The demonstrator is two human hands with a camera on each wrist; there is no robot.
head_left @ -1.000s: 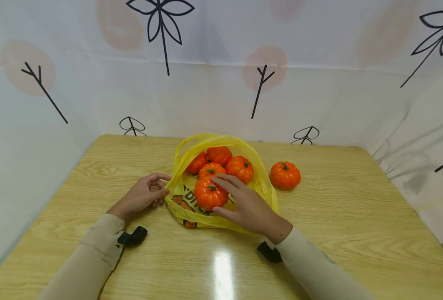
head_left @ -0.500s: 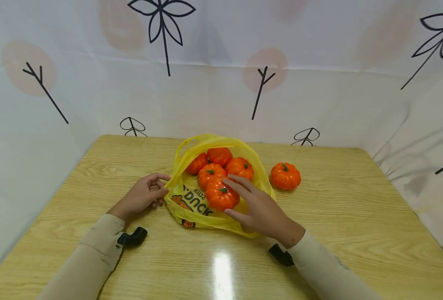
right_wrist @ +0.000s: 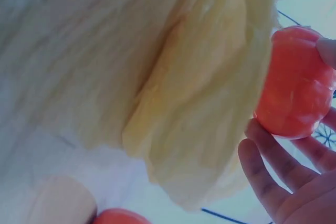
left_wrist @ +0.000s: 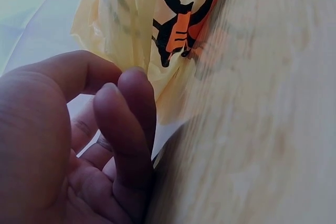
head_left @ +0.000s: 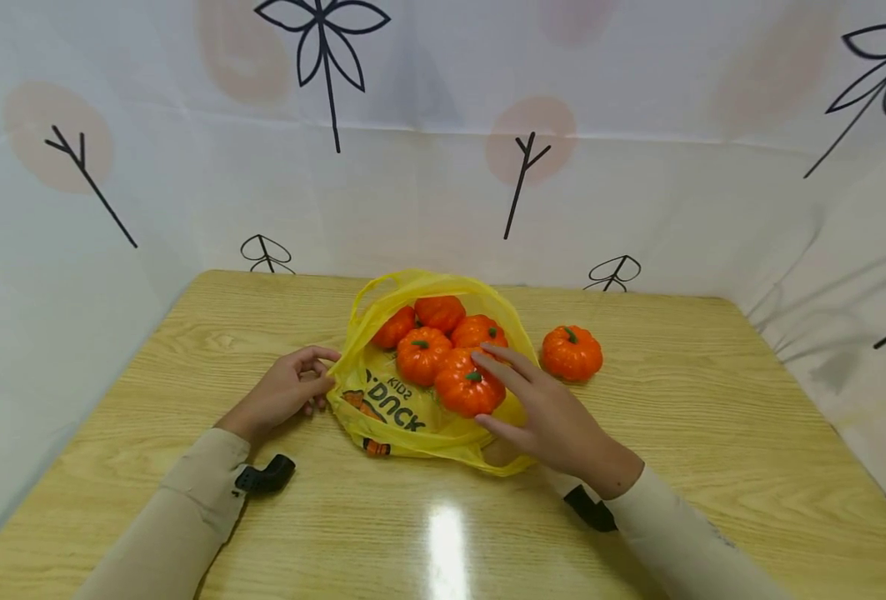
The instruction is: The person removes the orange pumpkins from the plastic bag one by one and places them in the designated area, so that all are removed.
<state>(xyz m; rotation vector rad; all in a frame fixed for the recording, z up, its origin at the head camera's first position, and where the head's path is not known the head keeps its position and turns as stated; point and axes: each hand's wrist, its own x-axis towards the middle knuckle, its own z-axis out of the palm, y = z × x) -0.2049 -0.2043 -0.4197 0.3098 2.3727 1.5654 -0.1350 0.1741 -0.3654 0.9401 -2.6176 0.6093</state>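
Note:
My left hand (head_left: 281, 392) pinches the left edge of the yellow plastic bag (head_left: 443, 443); in the left wrist view, thumb and fingers meet at a fold of the bag (left_wrist: 134, 30). Inside the bag mouth, my right hand (head_left: 558, 425) holds a small orange toy pumpkin (head_left: 463, 393) with a green stem, thumb on the near side, fingers on the far side. The right wrist view has that pumpkin (right_wrist: 294, 87) between thumb and fingers, beside the bag's wall (right_wrist: 210, 87). Several more pumpkins lie in the bag, one of them (head_left: 422, 357) just left of the held one.
Another orange pumpkin (head_left: 572, 354) sits on the wooden table (head_left: 713, 400), right of the bag. Black wrist cameras (head_left: 266, 475) are strapped to both sleeves. A patterned white cloth (head_left: 412, 200) hangs behind the table.
My right hand has moved to the right with the pumpkin, uncovering more of the print inside the bag. The left hand stays at the bag's edge.

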